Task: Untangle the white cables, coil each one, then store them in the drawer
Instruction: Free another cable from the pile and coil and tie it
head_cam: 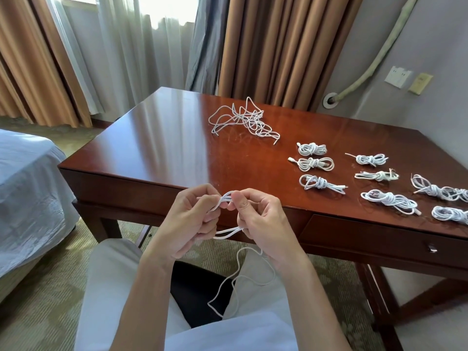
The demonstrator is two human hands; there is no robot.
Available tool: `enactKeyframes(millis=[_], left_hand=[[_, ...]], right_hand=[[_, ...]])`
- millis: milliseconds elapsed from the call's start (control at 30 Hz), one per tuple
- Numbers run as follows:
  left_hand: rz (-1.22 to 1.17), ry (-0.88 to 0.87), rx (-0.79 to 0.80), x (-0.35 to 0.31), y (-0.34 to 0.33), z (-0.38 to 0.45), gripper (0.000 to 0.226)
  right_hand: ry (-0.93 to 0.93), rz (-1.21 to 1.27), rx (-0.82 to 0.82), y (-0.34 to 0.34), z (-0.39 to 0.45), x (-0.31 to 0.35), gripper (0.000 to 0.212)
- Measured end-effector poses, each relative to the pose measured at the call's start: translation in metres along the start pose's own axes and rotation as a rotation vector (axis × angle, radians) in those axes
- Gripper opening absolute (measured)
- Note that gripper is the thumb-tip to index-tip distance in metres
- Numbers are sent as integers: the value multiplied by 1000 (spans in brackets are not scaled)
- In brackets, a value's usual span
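Head view: white cable (229, 233) between both hands' fingers (211, 216); drawer (379, 235) closed

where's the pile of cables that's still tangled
In the head view, the tangled pile lies on the far middle of the desk, beyond the coiled bundles on the right and well ahead of both hands.
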State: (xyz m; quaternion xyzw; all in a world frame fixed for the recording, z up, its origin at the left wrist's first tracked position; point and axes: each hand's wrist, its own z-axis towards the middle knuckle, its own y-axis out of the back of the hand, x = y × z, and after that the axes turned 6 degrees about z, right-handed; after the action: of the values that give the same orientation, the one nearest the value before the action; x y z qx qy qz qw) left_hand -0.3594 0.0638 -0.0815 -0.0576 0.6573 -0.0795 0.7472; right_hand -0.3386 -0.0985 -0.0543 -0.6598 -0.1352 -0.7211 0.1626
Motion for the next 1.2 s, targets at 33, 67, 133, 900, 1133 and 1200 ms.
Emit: enactKeyframes(millis=[33,67,133,900,1133,1200], left_hand=[[-2,9,7,-1,0,0,19],[-2,20,14,-2,0,-1,20],[7,41,38,-4,0,-2,21],[96,66,216,7,11,-3,50],[-79,-108,-193,7,-2,7,39],[-282,-77,-241,12,-7,10,35]], right_hand=[[9,-19,-2,0,0,0,30],[13,-44,-7,-1,-1,1,32],[36,-116,-10,-1,0,3,32],[115,-529,150,11,3,-6,29],[107,-313,120,-2,4,2,32],[148,-367,111,-6,4,5,37]])
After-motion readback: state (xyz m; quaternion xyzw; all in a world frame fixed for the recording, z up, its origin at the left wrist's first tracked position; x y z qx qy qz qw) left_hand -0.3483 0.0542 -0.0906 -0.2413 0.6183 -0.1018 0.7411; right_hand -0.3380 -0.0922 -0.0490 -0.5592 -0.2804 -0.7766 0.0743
